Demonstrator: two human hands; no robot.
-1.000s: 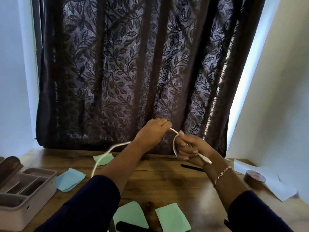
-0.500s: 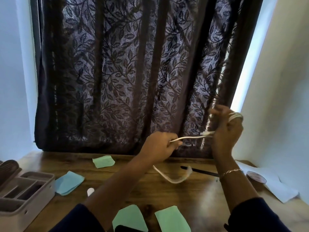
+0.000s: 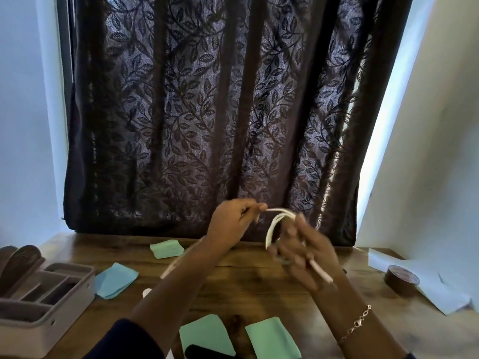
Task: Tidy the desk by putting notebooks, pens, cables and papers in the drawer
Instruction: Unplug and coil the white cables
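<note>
While my left hand [image 3: 234,224] pinches the thin white cable [image 3: 274,225] above the brown wooden table [image 3: 259,296], my right hand [image 3: 303,255] grips its wound loops. Step: coiling. Next move probably needs remaining slack wound in before stowing.

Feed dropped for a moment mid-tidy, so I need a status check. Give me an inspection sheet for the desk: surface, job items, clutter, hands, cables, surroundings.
Surface: wooden desk, with papers scattered on it.
Job's things: back green paper, two front green papers, blue paper and white sheet, all lying out on the desk.
Clutter: compartment organiser at left; tape roll on the white sheet; black object at the bottom edge, unidentifiable.
Hands: left hand pinches the white cable; right hand, blurred, holds its loops.
Cables: white cable partly coiled, tail running under the left forearm.
Surroundings: dark leaf-patterned curtain, pale walls.
</note>
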